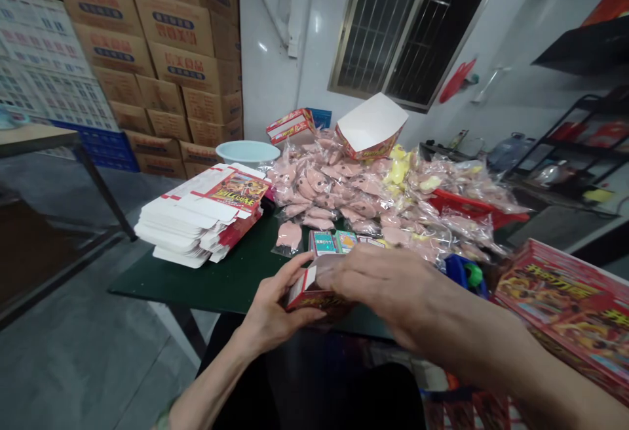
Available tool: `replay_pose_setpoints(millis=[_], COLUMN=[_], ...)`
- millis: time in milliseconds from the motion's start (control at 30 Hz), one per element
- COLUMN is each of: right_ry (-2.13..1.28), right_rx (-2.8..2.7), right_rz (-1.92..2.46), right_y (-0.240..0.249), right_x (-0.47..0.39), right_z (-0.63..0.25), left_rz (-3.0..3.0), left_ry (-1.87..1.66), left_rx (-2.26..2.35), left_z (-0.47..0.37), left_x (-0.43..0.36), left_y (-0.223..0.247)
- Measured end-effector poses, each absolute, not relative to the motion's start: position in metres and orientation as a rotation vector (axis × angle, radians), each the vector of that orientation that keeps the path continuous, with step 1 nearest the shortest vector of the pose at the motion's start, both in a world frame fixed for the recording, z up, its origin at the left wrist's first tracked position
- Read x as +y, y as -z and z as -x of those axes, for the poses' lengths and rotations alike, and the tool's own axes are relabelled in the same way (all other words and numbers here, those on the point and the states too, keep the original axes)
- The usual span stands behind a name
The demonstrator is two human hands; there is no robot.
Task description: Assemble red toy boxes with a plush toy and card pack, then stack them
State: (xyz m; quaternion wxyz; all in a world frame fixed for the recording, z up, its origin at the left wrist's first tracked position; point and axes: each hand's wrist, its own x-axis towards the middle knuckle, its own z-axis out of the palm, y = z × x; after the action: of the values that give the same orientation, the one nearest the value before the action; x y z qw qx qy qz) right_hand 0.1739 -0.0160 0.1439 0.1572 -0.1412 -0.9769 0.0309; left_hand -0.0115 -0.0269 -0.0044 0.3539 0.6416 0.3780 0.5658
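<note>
Near the front edge of the green table, my left hand grips a small red and white box from its left side, thumb in front. My right hand reaches over the box's top, fingers bent down at a pink wrapped piece that is partly hidden at the opening. Just beyond the box lie small teal and green cards. Behind them spreads a large heap of pink pieces in clear bags, with some yellow ones. A stack of flattened boxes lies at the left.
A pale blue basin and an open printed carton stand behind. On the right are a red basket, a blue tape dispenser and large red boxes. Brown cartons are piled against the wall.
</note>
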Motion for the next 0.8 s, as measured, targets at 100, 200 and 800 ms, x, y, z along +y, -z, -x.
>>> replay_pose_setpoints(millis=[100,200,800], right_ry=[-0.140,-0.042,0.420], right_rx=[-2.850,-2.659,-2.202], right_rz=[0.357,0.334,0.593], right_y=[-0.146,-0.136,-0.058], right_x=[-0.011,-0.001,-0.027], right_z=[-0.163,-0.156,-0.155], left_rz=[-1.748,-1.621,-1.502], left_ry=[-1.443,-1.508,-1.621], left_rx=[0.996,0.952,0.993], left_z=[0.012,0.014,0.013], left_x=[-0.025,-0.025,-0.022], left_y=[0.003,0.006,0.017])
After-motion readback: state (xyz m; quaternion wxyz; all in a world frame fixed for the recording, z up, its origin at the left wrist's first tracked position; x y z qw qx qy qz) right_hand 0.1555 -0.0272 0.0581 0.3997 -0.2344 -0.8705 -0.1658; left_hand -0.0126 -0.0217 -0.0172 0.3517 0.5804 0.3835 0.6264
